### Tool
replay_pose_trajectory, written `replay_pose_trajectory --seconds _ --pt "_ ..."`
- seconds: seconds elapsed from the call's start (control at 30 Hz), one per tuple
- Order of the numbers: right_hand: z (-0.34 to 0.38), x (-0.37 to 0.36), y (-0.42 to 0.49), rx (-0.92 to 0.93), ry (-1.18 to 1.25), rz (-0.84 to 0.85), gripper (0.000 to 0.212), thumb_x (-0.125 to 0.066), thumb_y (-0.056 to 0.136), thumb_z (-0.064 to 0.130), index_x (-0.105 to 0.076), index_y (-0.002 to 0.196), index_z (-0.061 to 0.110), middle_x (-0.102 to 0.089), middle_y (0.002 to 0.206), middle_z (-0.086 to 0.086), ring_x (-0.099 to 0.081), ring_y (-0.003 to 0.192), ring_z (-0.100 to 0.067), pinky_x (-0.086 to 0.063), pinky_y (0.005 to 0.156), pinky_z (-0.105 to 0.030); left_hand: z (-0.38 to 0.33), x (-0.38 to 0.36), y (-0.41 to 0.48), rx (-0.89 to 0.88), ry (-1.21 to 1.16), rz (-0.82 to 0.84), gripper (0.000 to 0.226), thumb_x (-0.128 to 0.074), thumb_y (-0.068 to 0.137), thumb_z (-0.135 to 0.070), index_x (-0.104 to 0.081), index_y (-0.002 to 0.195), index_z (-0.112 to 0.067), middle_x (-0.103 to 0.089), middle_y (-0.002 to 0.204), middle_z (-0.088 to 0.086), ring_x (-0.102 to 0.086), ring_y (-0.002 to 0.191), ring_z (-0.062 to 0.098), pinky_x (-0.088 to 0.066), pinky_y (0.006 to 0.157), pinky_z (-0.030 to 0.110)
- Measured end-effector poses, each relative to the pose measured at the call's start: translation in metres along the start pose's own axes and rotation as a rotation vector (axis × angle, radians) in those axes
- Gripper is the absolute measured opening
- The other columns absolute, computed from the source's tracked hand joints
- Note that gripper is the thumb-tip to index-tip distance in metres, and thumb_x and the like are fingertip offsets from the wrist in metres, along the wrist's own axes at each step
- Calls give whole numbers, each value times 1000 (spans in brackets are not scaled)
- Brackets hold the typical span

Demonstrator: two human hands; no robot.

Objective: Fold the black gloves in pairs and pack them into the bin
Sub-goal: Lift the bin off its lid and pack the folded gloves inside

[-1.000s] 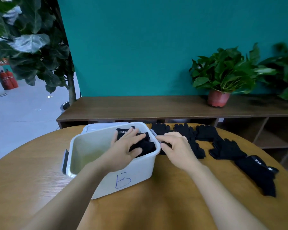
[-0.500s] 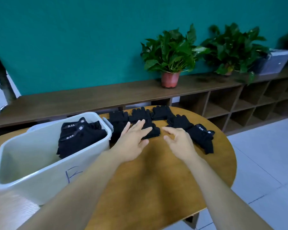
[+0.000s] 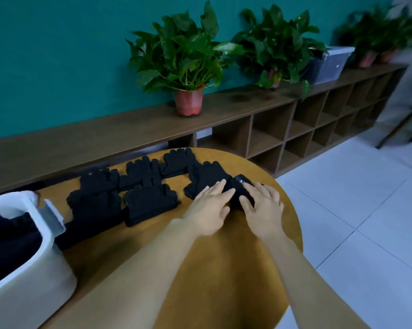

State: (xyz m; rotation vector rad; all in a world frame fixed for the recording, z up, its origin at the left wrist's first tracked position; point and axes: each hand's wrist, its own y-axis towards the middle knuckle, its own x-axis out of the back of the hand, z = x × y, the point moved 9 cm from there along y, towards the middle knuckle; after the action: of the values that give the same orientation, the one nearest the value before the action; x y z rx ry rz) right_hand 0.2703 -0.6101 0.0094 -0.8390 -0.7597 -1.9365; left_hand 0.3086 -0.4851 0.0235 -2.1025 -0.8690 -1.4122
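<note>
Target glove: a black glove with a white cuff label (image 3: 236,189) lies right of centre in the frame, near the right edge of the round table (image 3: 224,281), and is largely covered by the 2 hands.
Left hand: the left hand (image 3: 208,206) is laid flat, its fingers straight and together, resting on the left part of the glove; nothing is gripped.
Right hand: the right hand (image 3: 263,207) is spread, its fingers only slightly bent, pressed on the right part of the glove; nothing is seen to be pinched or enclosed.
Long axis: the strip left visible between the hands runs from the label at the top down toward the wrists; the rest is hidden, so the full lie cannot be told.
Nearest neighbour: another black glove (image 3: 206,175) lies just up and left of the left fingertips, touching or overlapping the target.
Loose gloves: several more (image 3: 150,203) are spread across the centre-left of the frame.
Bin: the white bin (image 3: 36,264) stands at the lower left, well apart from the hands, with folded gloves (image 3: 8,241) already inside.
Nearer hand: the left hand is judged nearer to both the neighbour glove and the bin.
Coming move: a pairing is judged likely, the neighbour being drawn down and right onto the target.
</note>
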Motion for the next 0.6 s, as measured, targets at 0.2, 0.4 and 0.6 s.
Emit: replay_pose_trajectory --seconds 0.2,0.4,0.6 --pt "-27 -26 2 -20 -8 93 33 -53 101 25 -63 132 25 -39 155 -1 -34 139 -31 -30 113 -41 5 -34 39 -19 77 111 60 -35 105 -10 -13 159 -24 11 166 0 11 152 14 4 124 33" --pt "-31 -25 0 0 8 105 34 -55 100 19 -63 132 26 -38 155 4 -34 142 -20 -30 111 -27 9 -50 37 8 139 138 63 -37 104 -12 -11 159 -29 13 166 3 6 153 19 -5 123 40" --pt "-27 -25 -23 34 68 141 33 -56 99 14 -65 129 25 -40 153 8 -35 142 -15 -18 103 -14 8 -51 -1 26 182 121 64 -38 104 -14 -10 158 -31 9 166 6 2 153 22 -9 121 40"
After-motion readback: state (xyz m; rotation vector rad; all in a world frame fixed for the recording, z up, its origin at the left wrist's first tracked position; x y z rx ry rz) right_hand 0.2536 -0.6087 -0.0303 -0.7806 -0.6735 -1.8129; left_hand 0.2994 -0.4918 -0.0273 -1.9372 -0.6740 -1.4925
